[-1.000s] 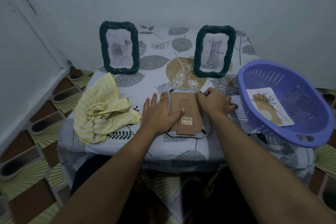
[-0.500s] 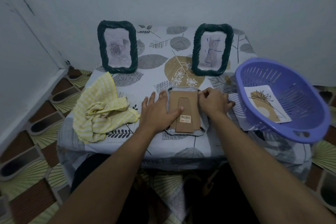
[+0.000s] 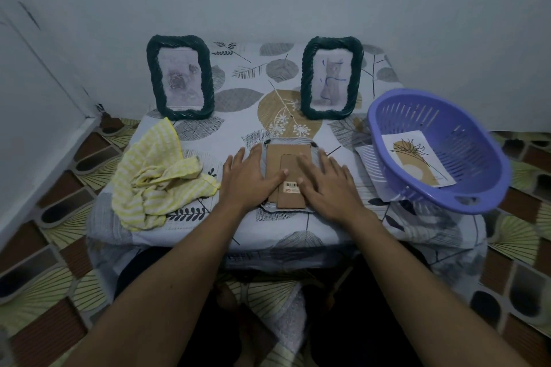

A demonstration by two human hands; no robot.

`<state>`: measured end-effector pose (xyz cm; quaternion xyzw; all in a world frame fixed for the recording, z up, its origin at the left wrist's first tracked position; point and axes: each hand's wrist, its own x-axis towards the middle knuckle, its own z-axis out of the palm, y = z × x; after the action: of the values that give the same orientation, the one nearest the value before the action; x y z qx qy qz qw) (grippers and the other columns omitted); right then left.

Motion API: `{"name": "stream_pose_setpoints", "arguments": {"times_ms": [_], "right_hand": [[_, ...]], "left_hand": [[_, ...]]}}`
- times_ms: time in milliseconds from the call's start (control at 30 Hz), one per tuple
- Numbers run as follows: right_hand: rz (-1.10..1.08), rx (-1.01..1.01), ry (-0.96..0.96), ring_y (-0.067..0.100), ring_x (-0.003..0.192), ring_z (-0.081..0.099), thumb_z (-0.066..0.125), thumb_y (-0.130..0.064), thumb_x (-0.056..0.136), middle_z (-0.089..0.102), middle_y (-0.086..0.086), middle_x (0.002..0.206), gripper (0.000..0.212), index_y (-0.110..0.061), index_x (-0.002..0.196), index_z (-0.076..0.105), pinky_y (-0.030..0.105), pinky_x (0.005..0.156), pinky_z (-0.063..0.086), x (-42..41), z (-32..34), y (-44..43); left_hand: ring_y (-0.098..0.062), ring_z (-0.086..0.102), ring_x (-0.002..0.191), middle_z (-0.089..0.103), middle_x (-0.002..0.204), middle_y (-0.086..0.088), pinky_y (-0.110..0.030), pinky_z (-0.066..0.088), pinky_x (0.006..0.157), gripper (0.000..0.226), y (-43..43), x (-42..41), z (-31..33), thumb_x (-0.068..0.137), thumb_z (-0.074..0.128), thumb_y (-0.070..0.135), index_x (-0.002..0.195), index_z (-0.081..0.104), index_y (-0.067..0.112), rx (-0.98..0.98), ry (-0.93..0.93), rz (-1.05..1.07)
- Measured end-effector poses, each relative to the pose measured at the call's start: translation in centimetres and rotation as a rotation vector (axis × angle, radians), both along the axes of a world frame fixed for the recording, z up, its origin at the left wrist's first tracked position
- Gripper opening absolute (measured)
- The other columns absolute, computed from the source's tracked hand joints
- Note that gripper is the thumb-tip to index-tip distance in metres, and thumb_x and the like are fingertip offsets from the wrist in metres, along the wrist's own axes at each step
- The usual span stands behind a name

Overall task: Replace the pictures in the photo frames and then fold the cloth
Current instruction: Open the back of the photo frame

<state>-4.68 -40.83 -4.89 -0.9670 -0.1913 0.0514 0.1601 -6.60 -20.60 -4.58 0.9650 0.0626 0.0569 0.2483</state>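
Flat-fingered, left hand (image 3: 249,180) and right hand (image 3: 326,185) press the face-down frame's cardboard back (image 3: 286,152) near the table (image 3: 208,226) front edge, likely seating it; yellow cloth (image 3: 155,179) waits crumpled by the left edge.

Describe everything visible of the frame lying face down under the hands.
The face-down photo frame lies flat near the front edge of the table. Its back is brown cardboard with a narrower stand flap bearing a barcode sticker; small dark clips show at its top corners and a pale rim at the bottom. The left hand and right hand rest flat on it.
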Motion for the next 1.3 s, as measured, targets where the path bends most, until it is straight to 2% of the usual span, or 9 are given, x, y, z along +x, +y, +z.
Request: {"name": "stream_pose_setpoints", "arguments": {"times_ms": [167,267,367,500,667,1033,1133,1233,1300], "right_hand": [[-0.015,-0.042,0.001,0.026,0.154,0.002,0.019,-0.062,0.101,-0.005,0.002,0.168,0.054,-0.053,0.154,0.010,0.047,0.122,-0.003,-0.1,0.2,0.1],[-0.020,-0.044,0.005,0.026,0.154,0.002,0.019,-0.062,0.101,-0.006,0.001,0.168,0.054,-0.054,0.153,0.009,0.047,0.122,-0.004,-0.2,0.3,0.2],[-0.026,-0.036,0.016,0.025,0.154,0.000,0.019,-0.062,0.102,-0.006,0.001,0.168,0.053,-0.055,0.153,0.008,0.047,0.122,-0.004,-0.4,0.3,0.2],[-0.030,-0.032,0.013,0.025,0.154,0.001,0.019,-0.061,0.102,-0.004,0.002,0.168,0.053,-0.054,0.153,0.008,0.047,0.122,-0.003,-0.4,0.2,0.2],[-0.038,-0.032,0.026,0.024,0.154,0.001,0.021,-0.061,0.102,-0.004,0.001,0.168,0.053,-0.054,0.153,0.011,0.047,0.122,-0.003,-0.3,0.3,0.2],[-0.045,-0.031,0.030,0.025,0.154,0.003,0.022,-0.060,0.102,-0.004,0.001,0.168,0.053,-0.053,0.153,0.012,0.048,0.123,-0.001,-0.3,0.4,0.3],[-0.043,-0.032,0.028,0.025,0.154,0.002,0.022,-0.060,0.102,-0.004,0.002,0.168,0.053,-0.053,0.154,0.011,0.048,0.123,-0.001,-0.4,0.5,0.3],[-0.039,-0.030,0.034,0.026,0.154,0.002,0.021,-0.060,0.102,-0.005,0.002,0.168,0.053,-0.053,0.153,0.010,0.048,0.122,-0.002,-0.5,0.5,0.3],[-0.041,-0.029,0.035,0.026,0.154,0.002,0.021,-0.061,0.102,-0.005,0.002,0.168,0.053,-0.054,0.153,0.010,0.048,0.122,-0.003,-0.4,0.5,0.3]], "left_hand": [[-0.023,0.029,0.139,0.047,0.149,0.006,-0.050,0.032,0.111,0.073,0.6,-0.7,0.3,0.080,0.067,0.057,0.144,0.048,0.026,-0.183,-0.150,-0.040],[-0.022,0.046,0.116,0.054,0.112,0.027,-0.042,0.045,0.097,0.047,0.7,-2.2,0.9,0.079,0.081,0.033,0.123,0.068,0.020,-0.305,-0.279,-0.087],[-0.013,0.050,0.103,0.062,0.094,0.019,-0.022,0.046,0.083,0.027,1.2,-3.7,1.0,0.078,0.083,0.031,0.101,0.077,0.020,-0.290,-0.272,-0.175],[-0.002,0.051,0.101,0.061,0.101,0.012,-0.003,0.035,0.079,0.044,2.4,-5.1,0.9,0.062,0.089,0.050,0.098,0.075,0.029,-0.289,-0.102,-0.243],[0.004,0.056,0.089,0.059,0.099,0.007,-0.001,0.038,0.075,0.037,2.5,-5.8,1.2,0.065,0.091,0.036,0.093,0.072,0.023,-0.297,-0.065,-0.254],[-0.009,0.061,0.090,0.060,0.094,0.007,-0.026,0.050,0.081,0.009,2.3,-6.1,0.0,0.080,0.083,0.026,0.085,0.077,0.025,-0.273,-0.166,-0.386],[-0.005,0.060,0.090,0.060,0.094,0.009,-0.023,0.048,0.082,0.008,2.4,-6.1,0.2,0.079,0.083,0.028,0.085,0.077,0.028,-0.290,-0.134,-0.394],[-0.005,0.057,0.100,0.057,0.105,0.007,-0.022,0.043,0.088,0.032,2.7,-5.4,0.8,0.079,0.078,0.048,0.102,0.076,0.027,-0.337,-0.067,-0.332],[-0.014,0.048,0.113,0.054,0.116,0.003,-0.028,0.037,0.094,0.059,2.4,-4.6,1.1,0.079,0.058,0.067,0.120,0.068,0.025,-0.260,-0.048,-0.260]]}}
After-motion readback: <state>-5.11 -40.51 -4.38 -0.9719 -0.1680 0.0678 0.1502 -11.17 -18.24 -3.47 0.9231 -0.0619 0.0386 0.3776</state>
